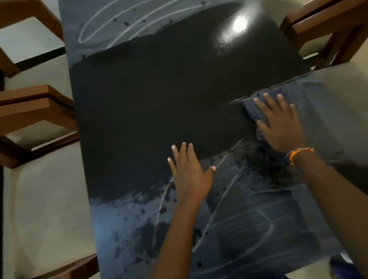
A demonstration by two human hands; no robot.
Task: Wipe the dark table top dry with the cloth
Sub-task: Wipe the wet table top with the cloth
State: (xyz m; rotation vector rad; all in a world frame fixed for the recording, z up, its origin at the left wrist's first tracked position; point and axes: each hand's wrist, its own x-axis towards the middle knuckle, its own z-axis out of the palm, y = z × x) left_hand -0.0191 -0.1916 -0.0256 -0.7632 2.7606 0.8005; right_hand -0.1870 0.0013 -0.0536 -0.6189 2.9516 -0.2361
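Table top (149,101) between wooden chairs (17,120)

I'm looking straight down on the long dark table top (161,100): a broad black band crosses its middle, with greyer, streaked and spotted stretches at the far end and nearest me. My right hand (279,123) lies flat, fingers spread, on the blue patterned cloth (253,109) near the right edge, an orange band (299,152) on that wrist. My left hand (188,171) rests open, palm down, on the bare top beside it, apart from the cloth. A bright light reflection (239,24) glares at the far right. Brown wooden chairs (17,120) stand along both sides on the pale floor (45,206).
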